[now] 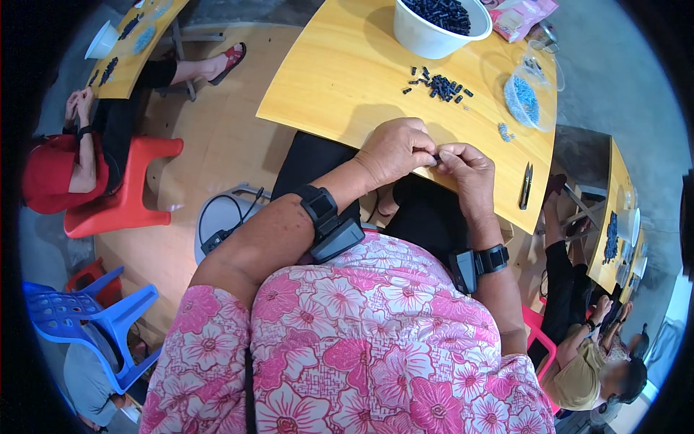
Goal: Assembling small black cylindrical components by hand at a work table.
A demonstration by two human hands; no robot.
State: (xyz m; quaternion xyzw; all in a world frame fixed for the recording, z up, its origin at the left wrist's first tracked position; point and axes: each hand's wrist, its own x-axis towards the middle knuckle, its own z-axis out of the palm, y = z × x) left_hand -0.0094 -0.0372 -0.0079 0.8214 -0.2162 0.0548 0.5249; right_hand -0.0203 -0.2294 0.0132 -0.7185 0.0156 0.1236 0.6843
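At the front edge of the yellow table, my left hand [396,150] and my right hand [470,171] meet in a pinch. Between their fingertips sits a small black piece [436,158], mostly covered, so its exact kind cannot be made out. A loose pile of short black cylindrical pieces [442,87] lies just beyond my hands. To its right are a few tiny light-blue bits [504,132] and a clear round tub [512,101] of similar blue bits, tipped at an angle. Black thread snips [526,186] lie near the right edge.
A white bowl [426,45] full of black pieces stands at the far side, beside a pink packet [522,16]. Other people sit at yellow tables on the left [120,81] and right [604,269]. A red stool [130,189] and a blue chair [116,318] stand to the left.
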